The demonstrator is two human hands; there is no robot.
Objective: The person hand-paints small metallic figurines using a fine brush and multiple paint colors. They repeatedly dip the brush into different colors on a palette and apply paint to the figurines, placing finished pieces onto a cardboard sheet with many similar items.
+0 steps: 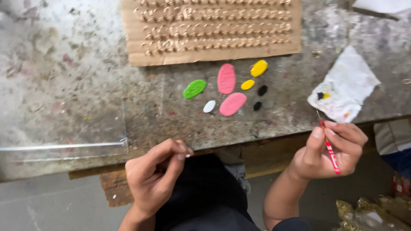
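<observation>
Red-handled brush [329, 147], pinched upright in our right hand [327, 149], points far toward the paint blobs [227, 79]; our left hand [156, 173] pinches something tiny.

The brown cardboard sheet with rows of small pale pieces [209, 32] is cut by the top edge, and the pieces are too blurred to say what they are. The left hand [156, 177] pinches something tiny at its fingertips [185, 152]; only a pale speck shows, too small to tell. The thin red-handled brush [329, 147] passes behind the fingers of the right hand [329, 149], and its tip is too fine to see clearly. At the right edge, a grey and blue cloth shape [396, 143] is cut off. The crinkled golden wrapping [368, 214] in the bottom right corner is cut as well. A white flat piece [383, 5] leaves at the top right corner.
</observation>
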